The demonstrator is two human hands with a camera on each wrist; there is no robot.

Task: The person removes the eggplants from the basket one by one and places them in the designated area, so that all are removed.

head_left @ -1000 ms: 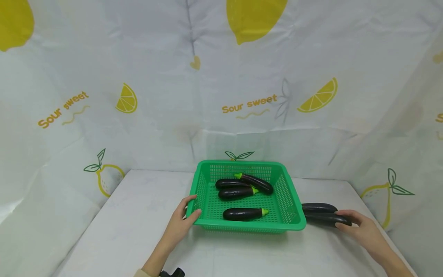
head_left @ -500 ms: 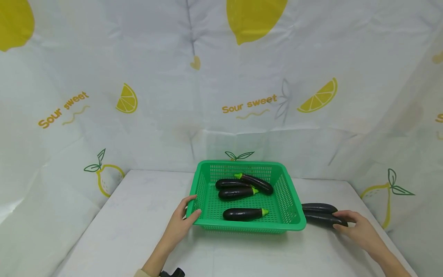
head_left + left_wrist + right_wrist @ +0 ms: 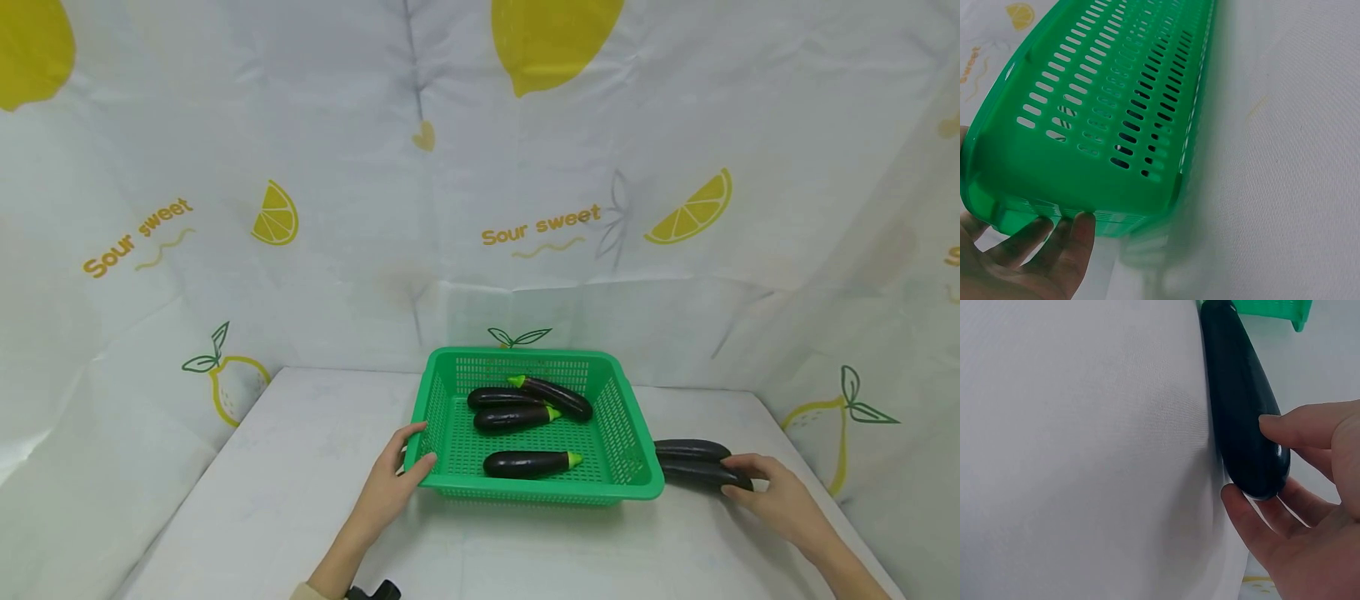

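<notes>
A green plastic basket [image 3: 540,490] stands mid-table, with several dark eggplants [image 3: 513,418] lying inside, green caps showing. My left hand [image 3: 386,483] grips the basket's left side, thumb over the rim; in the left wrist view its fingers [image 3: 1079,244] press against the outside wall. Right of the basket, two more eggplants lie side by side on the table. The nearer eggplant [image 3: 697,474] has its rounded end between the thumb and fingers of my right hand [image 3: 783,504]. The farther eggplant [image 3: 690,451] lies just behind it. The basket's rim hides the left ends of both.
The white-covered table [image 3: 480,554] runs up to a lemon-print curtain [image 3: 337,292] at the back and sides. A small black object [image 3: 375,591] shows beside the left forearm at the bottom edge.
My right hand and the nearer eggplant have shifted slightly left, toward the basket, since one second ago. Over the last half second they hold still. The left hand and basket have not moved.
</notes>
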